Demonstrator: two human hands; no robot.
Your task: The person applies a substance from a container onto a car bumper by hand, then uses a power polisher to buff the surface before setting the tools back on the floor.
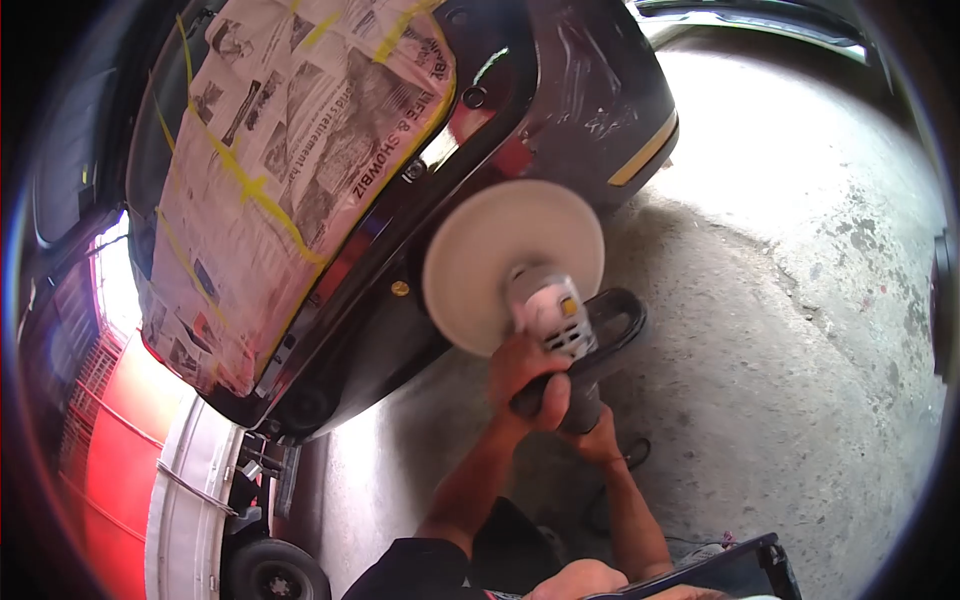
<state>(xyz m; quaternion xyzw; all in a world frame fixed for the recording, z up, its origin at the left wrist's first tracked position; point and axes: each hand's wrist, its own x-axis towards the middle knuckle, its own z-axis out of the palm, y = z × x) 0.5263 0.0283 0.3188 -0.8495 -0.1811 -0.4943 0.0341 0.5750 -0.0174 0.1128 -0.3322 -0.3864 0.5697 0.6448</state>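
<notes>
A polisher (550, 312) with a large round pale pad (480, 235) is held in front of a dark car body (430, 250). My left hand (532, 385) is closed round the polisher's side handle, near the tool's head. Further back, my right hand (592, 435) wraps round the rear of the body, its fingers partly hidden. The pad overlaps the car's lower edge in view; whether it touches the paint I cannot tell. Newspaper (300, 150) fixed with yellow tape (250, 188) covers the car's window area.
Grey concrete floor (760, 400) lies on the right. A red and white truck (185, 500) with a black wheel (275, 575) stands at the lower left. A dark cable (637, 455) hangs or lies by my right forearm. Another vehicle (770, 22) shows at the top right.
</notes>
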